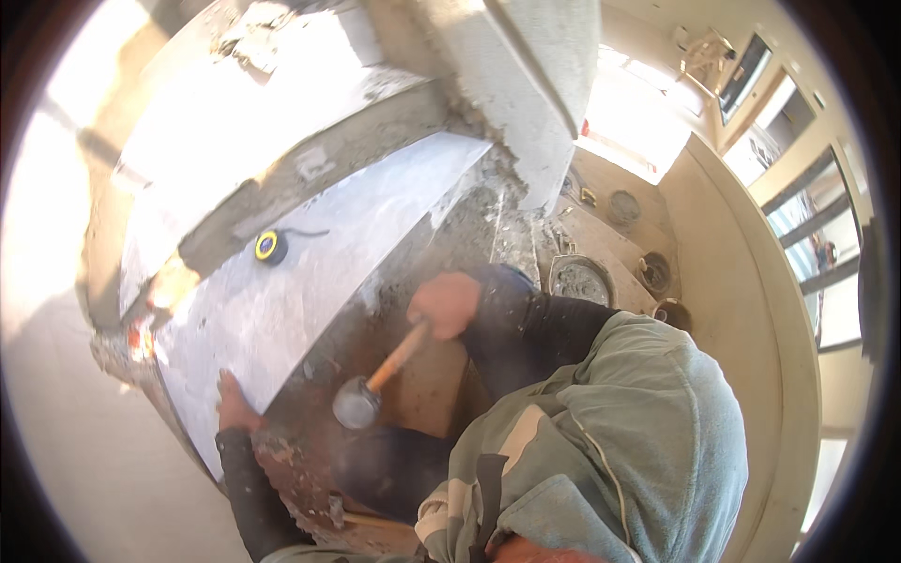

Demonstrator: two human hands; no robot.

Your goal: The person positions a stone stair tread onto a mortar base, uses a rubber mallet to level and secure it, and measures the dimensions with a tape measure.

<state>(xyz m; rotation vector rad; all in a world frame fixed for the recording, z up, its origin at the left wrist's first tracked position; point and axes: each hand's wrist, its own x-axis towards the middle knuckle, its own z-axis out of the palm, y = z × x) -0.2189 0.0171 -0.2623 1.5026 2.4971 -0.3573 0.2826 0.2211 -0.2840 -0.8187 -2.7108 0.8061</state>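
Note:
A pale stone slab (328, 272) lies on a step, its long near edge crossing in front of me. My left hand (236, 403) rests on the slab's near left end, with the fingers stretched out flat. In my right hand (445, 305) is a mallet (358, 403), gripped round its wooden handle. Its pale, rounded head hangs below that hand, apart from the slab and over the lower step. Farther back on the slab sits a small black and yellow round thing (271, 247), with a dark strip trailing from it.
Rough mortar covers the ground (446, 225) beside the slab. A white wall corner (526, 94) rises at its far right end. Mortar fills a tub (580, 280) at right, near several buckets (654, 271). A curved beige wall (727, 272) bounds the right side. Bright sunlight washes out the upper steps.

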